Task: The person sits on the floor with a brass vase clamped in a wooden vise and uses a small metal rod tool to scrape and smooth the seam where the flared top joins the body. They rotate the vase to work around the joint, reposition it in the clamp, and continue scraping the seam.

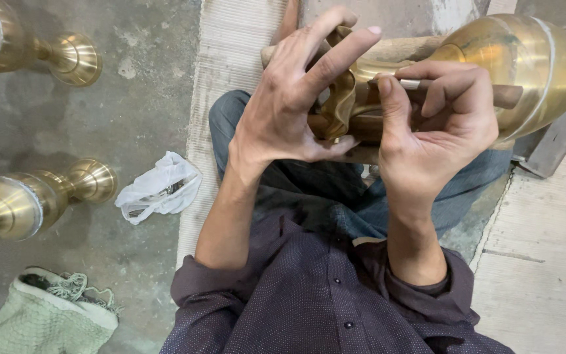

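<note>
Grey, rough floor lies below. Left hand [289, 105] presses fingers spread on the wavy rim of a shiny brass vase [525, 65] (smooth, round); right hand [437, 115], just beside, grips a wooden-handled tool [492, 94].

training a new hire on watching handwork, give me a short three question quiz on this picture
1. True or false: the right hand grips a wooden-handled tool with a metal collar against the large shiny brass vase.
2. Which hand steadies the wavy brass rim with spread fingers? A) left hand B) right hand
3. How many other brass vases lie on the grey concrete floor at the picture's left?

Key
1. True
2. A
3. Two: one upper brass vase, one lower brass vase, near a crumpled white plastic bag.
</note>
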